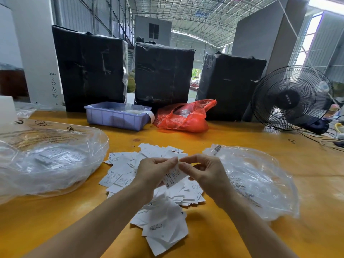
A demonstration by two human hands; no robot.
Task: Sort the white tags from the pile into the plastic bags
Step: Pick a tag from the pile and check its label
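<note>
A loose pile of white tags (130, 164) printed with sizes such as XS lies in the middle of the yellow table (260, 138). Above the pile, my left hand (154, 172) holds a small stack of tags (173, 176), thumb on top. My right hand (202, 170) pinches the top edge of the same stack with thumb and forefinger. A large clear plastic bag (50, 161) holding tags lies to the left. A smaller clear plastic bag (256, 179) lies to the right, beside my right wrist.
At the back stand a purple plastic bin (115, 116), a red plastic bag (184, 118) and three black wrapped boxes (163, 73). A black fan (290, 97) with cables sits at the far right. A white pillar (37, 53) rises at the left.
</note>
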